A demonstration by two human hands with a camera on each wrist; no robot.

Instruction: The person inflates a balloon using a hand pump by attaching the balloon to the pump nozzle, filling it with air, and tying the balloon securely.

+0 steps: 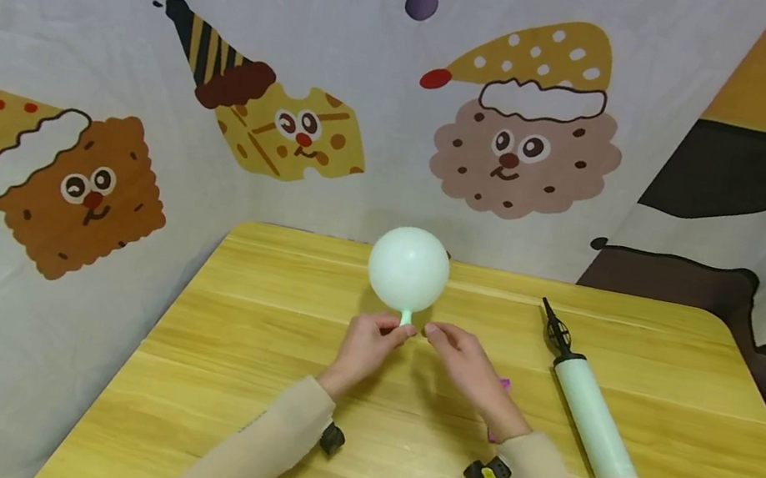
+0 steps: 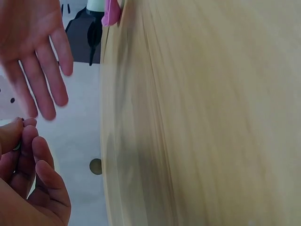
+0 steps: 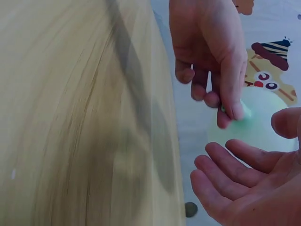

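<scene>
A pale mint-green balloon, inflated and round, stands above the far part of the wooden table with its neck pointing down. My left hand pinches that neck between thumb and forefinger. In the right wrist view the left hand has its other fingers loosely bent beside the balloon. Just right of the neck is my right hand, apart from the balloon. Its fingers look extended and spread in the left wrist view, with nothing held.
On the right of the table lies a hand pump with a pale barrel and black nozzle. Something pink-purple lies partly hidden under my right forearm. A cloth backdrop with cartoon figures hangs behind the table.
</scene>
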